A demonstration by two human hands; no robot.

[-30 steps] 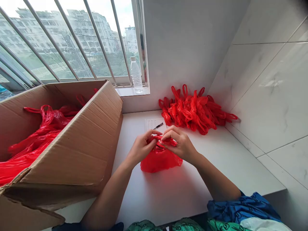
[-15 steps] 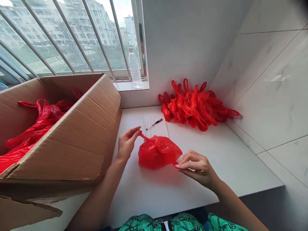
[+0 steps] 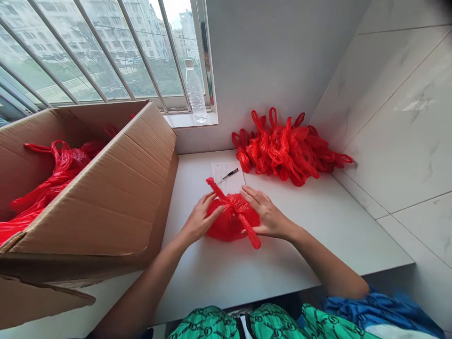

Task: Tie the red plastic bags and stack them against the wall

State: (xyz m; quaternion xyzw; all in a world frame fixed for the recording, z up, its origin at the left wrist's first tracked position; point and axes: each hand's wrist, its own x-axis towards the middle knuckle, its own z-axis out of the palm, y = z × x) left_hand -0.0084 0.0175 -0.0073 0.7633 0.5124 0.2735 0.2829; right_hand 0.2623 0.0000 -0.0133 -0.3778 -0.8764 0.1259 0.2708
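Left hand [image 3: 200,221] and right hand [image 3: 267,214]: fingers [image 3: 253,199] spread wide, not gripping, apparently steadying a knotted red plastic bag [image 3: 229,225] between them on the worktop [image 3: 282,263]. Its 2 handles [image 3: 251,233] jut clear of the fingers. A heap of red bags [image 3: 289,153] lies beyond the fingertips; a cardboard box [image 3: 88,207] stands left of them.

L hand [image 3: 201,221], R hand [image 3: 268,216] on tied red bag [image 3: 226,226], cardboard box [image 3: 106,202] left, red bag pile [image 3: 286,150] behind
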